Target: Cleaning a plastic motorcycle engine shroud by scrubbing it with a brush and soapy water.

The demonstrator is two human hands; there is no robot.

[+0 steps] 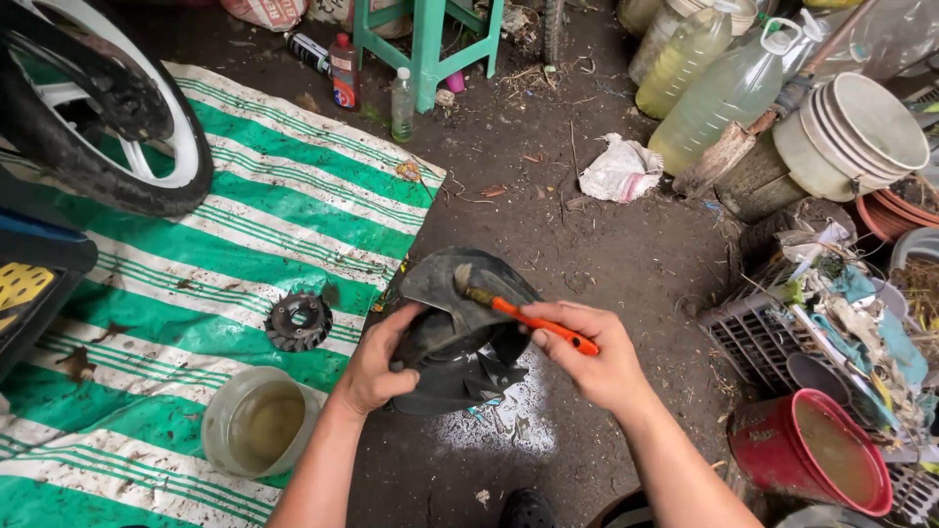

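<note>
Black cover (pixel 460 332) gripped by left hand (pixel 377 364); orange brush (pixel 533 319) pinched in right hand (pixel 597 364), bristles on grimy top. Scrubbing judged midway; dirt left.

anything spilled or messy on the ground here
Yes. A pale wet splash marks the dirt right under the black part held in the left hand, which the right hand is brushing with an orange-handled brush. A crumpled white bag lies loose farther off.
</note>
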